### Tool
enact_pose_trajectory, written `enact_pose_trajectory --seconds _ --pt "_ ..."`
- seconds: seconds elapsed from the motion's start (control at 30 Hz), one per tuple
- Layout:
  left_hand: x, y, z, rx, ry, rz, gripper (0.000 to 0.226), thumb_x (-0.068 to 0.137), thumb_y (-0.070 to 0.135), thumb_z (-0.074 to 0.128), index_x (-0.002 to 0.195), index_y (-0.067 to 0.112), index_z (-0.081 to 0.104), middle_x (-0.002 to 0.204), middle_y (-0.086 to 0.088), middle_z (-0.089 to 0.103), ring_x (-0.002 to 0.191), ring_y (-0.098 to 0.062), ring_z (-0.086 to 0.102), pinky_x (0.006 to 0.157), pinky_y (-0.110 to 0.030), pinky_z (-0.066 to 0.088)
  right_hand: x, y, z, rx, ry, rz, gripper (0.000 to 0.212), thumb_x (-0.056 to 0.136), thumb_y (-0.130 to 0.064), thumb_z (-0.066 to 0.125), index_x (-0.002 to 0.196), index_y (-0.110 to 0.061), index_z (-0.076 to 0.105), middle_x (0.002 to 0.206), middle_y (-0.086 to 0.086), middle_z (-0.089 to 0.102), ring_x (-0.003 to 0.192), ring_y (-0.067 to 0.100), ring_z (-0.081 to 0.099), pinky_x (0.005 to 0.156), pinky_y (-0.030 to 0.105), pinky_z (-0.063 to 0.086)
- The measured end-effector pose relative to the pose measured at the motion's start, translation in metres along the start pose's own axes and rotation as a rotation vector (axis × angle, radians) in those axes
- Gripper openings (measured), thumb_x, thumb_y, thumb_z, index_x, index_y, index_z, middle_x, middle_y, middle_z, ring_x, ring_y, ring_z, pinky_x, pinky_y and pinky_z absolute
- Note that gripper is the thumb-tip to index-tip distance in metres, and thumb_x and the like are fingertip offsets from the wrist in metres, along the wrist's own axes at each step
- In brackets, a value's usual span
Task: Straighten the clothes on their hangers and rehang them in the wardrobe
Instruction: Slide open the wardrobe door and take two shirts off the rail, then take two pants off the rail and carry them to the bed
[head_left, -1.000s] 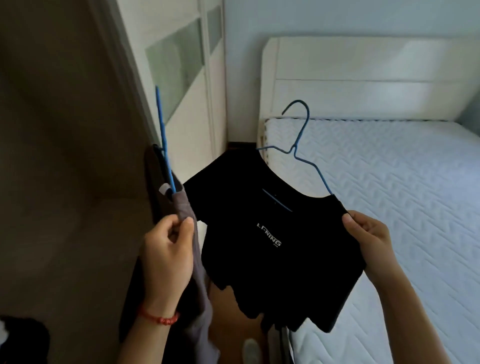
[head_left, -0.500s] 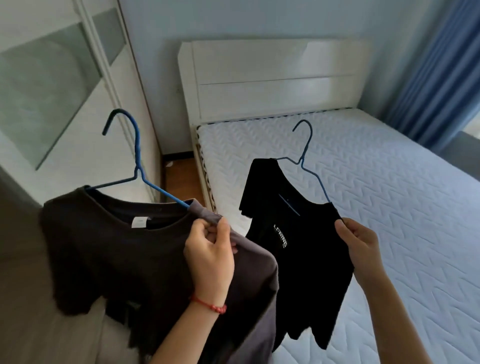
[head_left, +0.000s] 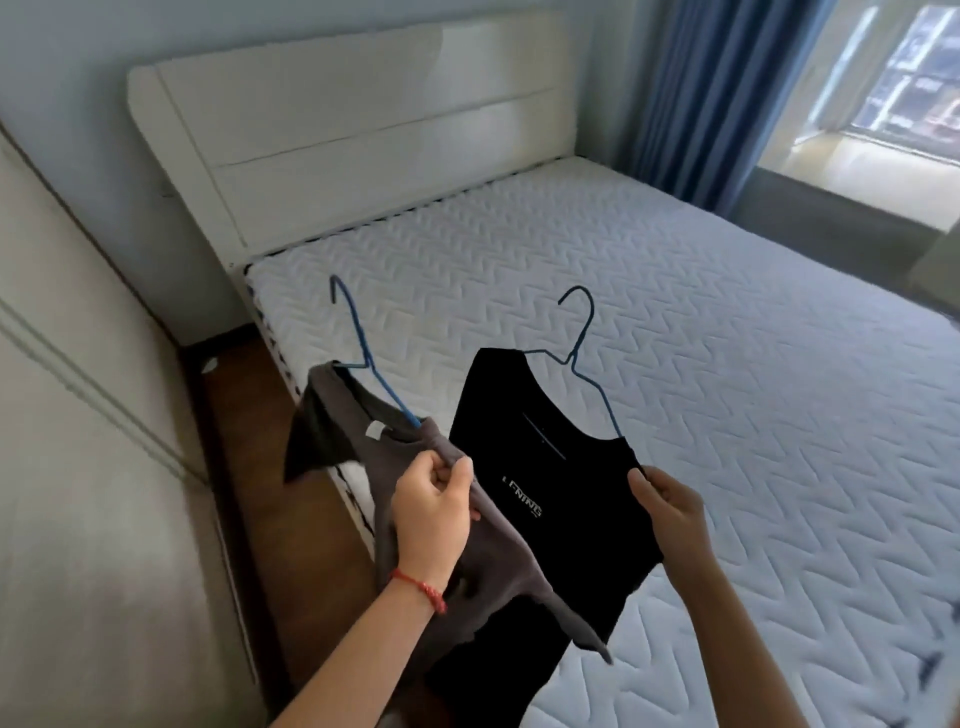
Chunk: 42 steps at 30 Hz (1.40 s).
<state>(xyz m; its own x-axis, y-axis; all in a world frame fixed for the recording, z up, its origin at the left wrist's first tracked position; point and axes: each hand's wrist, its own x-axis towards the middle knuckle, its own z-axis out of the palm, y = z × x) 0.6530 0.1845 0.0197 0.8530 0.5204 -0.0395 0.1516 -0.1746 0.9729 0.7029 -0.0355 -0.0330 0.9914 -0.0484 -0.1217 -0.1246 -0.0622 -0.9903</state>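
My left hand (head_left: 434, 512) pinches the near shoulder of a dark grey T-shirt (head_left: 332, 426) that hangs crooked on a blue wire hanger (head_left: 363, 348). My right hand (head_left: 670, 512) grips the near shoulder of a black T-shirt (head_left: 550, 467) with white chest lettering, on a second blue wire hanger (head_left: 584, 338). Both shirts hang in the air over the near left corner of the bed, side by side, the grey one partly overlapping the black one low down. The wardrobe door (head_left: 78, 415) is at the left edge.
A bed with a bare white quilted mattress (head_left: 675, 312) and a white headboard (head_left: 363, 130) fills the middle and right. A narrow strip of wooden floor (head_left: 249, 415) runs between wardrobe and bed. Blue curtain (head_left: 711, 88) and a window (head_left: 893, 88) at the far right.
My view has swung right, from the wardrobe to the bed. Both hands have carried the two hung shirts out over the mattress corner, and the grey shirt has come closer to the black one.
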Motion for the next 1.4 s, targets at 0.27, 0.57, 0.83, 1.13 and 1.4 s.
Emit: enact_pose_trajectory --seconds 0.27,0.57,0.83,1.13,1.4 --pt "0.022 -0.018 0.103 0.134 -0.305 -0.048 0.033 0.084 0.013 0.060 0.055 0.017 0.045 0.055 0.004 0.049 0.054 -0.008 0.045 0.054 -0.025 0.035 -0.010 0.050 -0.047 -0.068 0.315 0.166 0.026 0.091 -0.014 0.055 0.067 -0.012 0.062 0.050 -0.013 0.053 0.048 -0.002 0.047 0.049 0.014 0.038" --pt "0.044 -0.071 0.167 0.045 -0.648 -0.481 0.038 0.089 0.007 0.052 0.053 0.017 0.054 0.056 -0.005 0.049 0.066 -0.023 0.050 0.062 -0.030 0.039 -0.017 0.101 -0.082 -0.268 0.649 0.535 0.022 0.093 -0.018 0.046 0.089 -0.004 0.063 0.088 0.014 0.059 0.088 0.027 0.055 0.074 0.032 0.036" --pt "0.042 -0.111 0.047 0.342 -0.537 -0.368 0.025 0.089 0.017 0.057 0.110 0.005 0.062 0.110 -0.012 0.064 0.105 -0.022 0.059 0.089 -0.029 0.043 0.005 0.088 -0.024 -0.423 0.311 0.447 0.027 0.093 -0.021 0.048 0.107 -0.004 0.063 0.105 0.016 0.066 0.095 0.025 0.058 0.079 0.030 0.039" --pt "-0.017 -0.165 -0.166 0.448 0.019 -0.584 0.021 0.087 0.016 0.058 0.104 0.007 0.065 0.103 -0.014 0.070 0.100 -0.025 0.064 0.081 -0.024 0.043 0.002 0.083 0.148 -0.680 -0.449 0.341 0.034 0.095 -0.027 0.046 0.121 -0.009 0.060 0.119 0.008 0.064 0.114 0.025 0.055 0.089 0.030 0.040" --pt "-0.165 -0.191 -0.278 0.265 0.454 -0.774 0.012 0.087 0.023 0.054 0.077 0.022 0.060 0.086 -0.006 0.064 0.086 -0.024 0.058 0.069 -0.026 0.040 -0.082 0.075 0.290 -0.926 -1.060 -0.008 0.030 0.094 -0.027 0.048 0.116 -0.012 0.062 0.113 0.007 0.067 0.102 0.022 0.061 0.078 0.026 0.046"
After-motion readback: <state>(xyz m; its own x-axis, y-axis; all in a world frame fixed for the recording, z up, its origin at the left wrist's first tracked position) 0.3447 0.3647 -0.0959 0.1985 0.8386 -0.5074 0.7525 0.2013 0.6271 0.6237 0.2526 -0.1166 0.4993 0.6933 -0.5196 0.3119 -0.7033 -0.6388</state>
